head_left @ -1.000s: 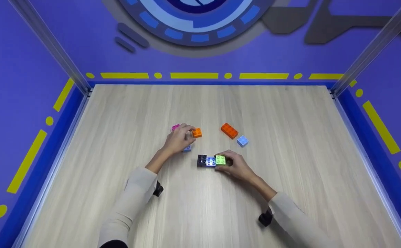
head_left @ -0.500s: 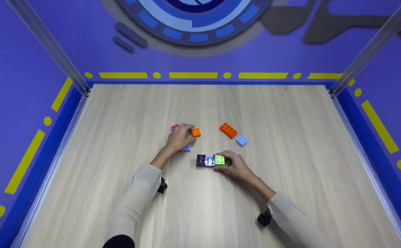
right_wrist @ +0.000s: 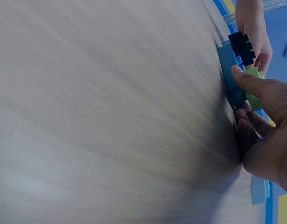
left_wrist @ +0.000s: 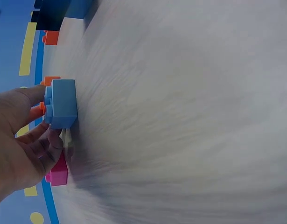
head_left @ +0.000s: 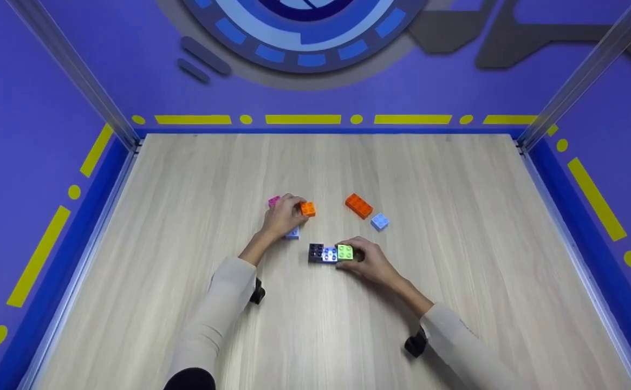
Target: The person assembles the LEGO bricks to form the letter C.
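Observation:
In the head view the left hand (head_left: 284, 218) has its thumb and fingertips around the small orange brick (head_left: 308, 209). A blue brick (head_left: 293, 233) lies beside that hand's near side, and a pink brick (head_left: 274, 201) is partly hidden behind it. The right hand (head_left: 370, 262) grips the right end of a joined group: a lime green brick (head_left: 345, 252) and a black brick (head_left: 316, 251) stand on a blue brick (right_wrist: 230, 74), whose studs show between them. From the left wrist, the nearer blue brick (left_wrist: 64, 103) covers much of the orange one.
Beyond the right hand lie a long red-orange brick (head_left: 359, 205) and a light blue brick (head_left: 379, 221). The wooden table (head_left: 212, 162) is bordered by blue panels with yellow marks and metal posts at the back corners.
The left forearm has shifted slightly to the right, while its fingers stay around the orange brick. The right hand and the joined bricks look nearly unmoved; the whole view has drifted a little.

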Motion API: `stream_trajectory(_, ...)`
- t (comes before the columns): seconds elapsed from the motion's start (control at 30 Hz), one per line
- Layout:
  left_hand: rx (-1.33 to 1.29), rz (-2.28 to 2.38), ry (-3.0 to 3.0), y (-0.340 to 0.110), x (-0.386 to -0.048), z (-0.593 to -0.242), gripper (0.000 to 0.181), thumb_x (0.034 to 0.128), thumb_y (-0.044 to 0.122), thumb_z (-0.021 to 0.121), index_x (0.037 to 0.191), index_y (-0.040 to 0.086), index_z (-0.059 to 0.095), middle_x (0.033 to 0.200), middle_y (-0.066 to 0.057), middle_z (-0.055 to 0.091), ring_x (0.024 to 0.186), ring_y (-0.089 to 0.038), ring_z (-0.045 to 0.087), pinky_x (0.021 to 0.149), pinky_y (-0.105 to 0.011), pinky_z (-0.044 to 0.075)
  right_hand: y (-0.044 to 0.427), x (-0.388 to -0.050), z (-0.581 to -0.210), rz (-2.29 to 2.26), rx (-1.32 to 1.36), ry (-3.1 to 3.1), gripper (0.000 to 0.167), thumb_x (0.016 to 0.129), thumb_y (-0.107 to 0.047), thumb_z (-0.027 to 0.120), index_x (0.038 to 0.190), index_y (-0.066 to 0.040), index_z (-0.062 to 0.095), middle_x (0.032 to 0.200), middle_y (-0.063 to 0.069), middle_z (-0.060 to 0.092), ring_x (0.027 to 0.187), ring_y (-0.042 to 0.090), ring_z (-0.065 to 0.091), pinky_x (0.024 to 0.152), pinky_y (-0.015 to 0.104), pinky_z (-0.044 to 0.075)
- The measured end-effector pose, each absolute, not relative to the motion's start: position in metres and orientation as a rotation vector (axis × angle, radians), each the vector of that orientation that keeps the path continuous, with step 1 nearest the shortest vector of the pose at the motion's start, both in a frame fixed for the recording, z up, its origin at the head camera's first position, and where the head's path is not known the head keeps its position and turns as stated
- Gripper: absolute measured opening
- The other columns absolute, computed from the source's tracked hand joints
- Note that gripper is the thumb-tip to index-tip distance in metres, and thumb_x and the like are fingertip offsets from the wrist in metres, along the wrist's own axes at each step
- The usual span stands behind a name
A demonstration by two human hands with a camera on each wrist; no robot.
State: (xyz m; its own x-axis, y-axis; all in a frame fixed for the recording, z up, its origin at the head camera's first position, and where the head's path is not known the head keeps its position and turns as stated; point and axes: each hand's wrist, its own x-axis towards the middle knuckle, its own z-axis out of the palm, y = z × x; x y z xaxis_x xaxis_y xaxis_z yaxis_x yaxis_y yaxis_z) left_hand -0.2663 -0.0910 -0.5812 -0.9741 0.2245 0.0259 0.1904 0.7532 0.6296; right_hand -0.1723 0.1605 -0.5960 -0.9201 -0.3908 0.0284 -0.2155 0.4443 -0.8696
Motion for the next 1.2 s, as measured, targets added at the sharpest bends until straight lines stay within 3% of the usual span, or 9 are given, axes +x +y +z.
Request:
stream_trajectory(0.27, 0.365, 1.054, 2.875, -0.096, -0.265, -0.577, 0.039, 0.0834, 0.018, 0.075, 0.12, 0.009, 0.066, 0.111, -0.009, 0.064, 0.098, -0.021, 0.06, 0.088, -0.038, 0.05, 0.159, -0.173, -0.597, -1.47, -0.528, 2.517, 0.043, 0.075, -0.018, 0.082, 0.115, -0.014, 0.068, 0.108, 0.001, 0.067, 0.096, 0.014, 0.055, 0.081, 0.023, 0.043)
stream_trajectory(0.43, 0.386, 1.091, 2.863, -0.099, -0.263, -0.572, 0.038, 0.0842, 0.018, 0.074, 0.12, 0.009, 0.066, 0.111, -0.009, 0.065, 0.092, -0.021, 0.06, 0.082, -0.037, 0.05, 0.159, -0.173, -0.599, -1.484, -0.534, 2.51, 0.044, 0.075, -0.019, 0.082, 0.116, -0.014, 0.068, 0.107, 0.003, 0.067, 0.094, 0.017, 0.054, 0.08, 0.026, 0.044)
stream_trajectory(0.67, 0.435, 1.089, 2.899, -0.101, -0.26, -0.564, 0.038, 0.0838, 0.023, 0.075, 0.118, 0.01, 0.067, 0.11, -0.008, 0.066, 0.094, -0.021, 0.062, 0.085, -0.038, 0.051, 0.16, -0.173, -0.599, -1.467, -0.526, 2.517, 0.045, 0.075, -0.02, 0.081, 0.117, -0.014, 0.067, 0.108, 0.002, 0.066, 0.095, 0.015, 0.055, 0.082, 0.028, 0.045)
stream_trajectory(0.97, 0.538, 1.139, 2.837, -0.101, -0.252, -0.55, 0.035, 0.0842, 0.012, 0.072, 0.119, 0.012, 0.067, 0.11, -0.004, 0.065, 0.083, -0.017, 0.06, 0.074, -0.031, 0.05, 0.161, -0.173, -0.596, -1.456, -0.491, 2.511, 0.044, 0.076, -0.017, 0.081, 0.117, -0.017, 0.067, 0.109, -0.001, 0.065, 0.096, 0.013, 0.054, 0.083, 0.025, 0.044)
stream_trajectory(1.2, 0.679, 1.274, 2.743, -0.104, -0.245, -0.549, 0.035, 0.0828, 0.016, 0.076, 0.116, 0.009, 0.068, 0.107, -0.006, 0.066, 0.08, -0.016, 0.062, 0.072, -0.028, 0.052, 0.159, -0.173, -0.598, -1.446, -0.495, 2.511, 0.044, 0.076, -0.019, 0.081, 0.117, -0.016, 0.067, 0.109, -0.002, 0.066, 0.096, 0.012, 0.054, 0.081, 0.022, 0.043)
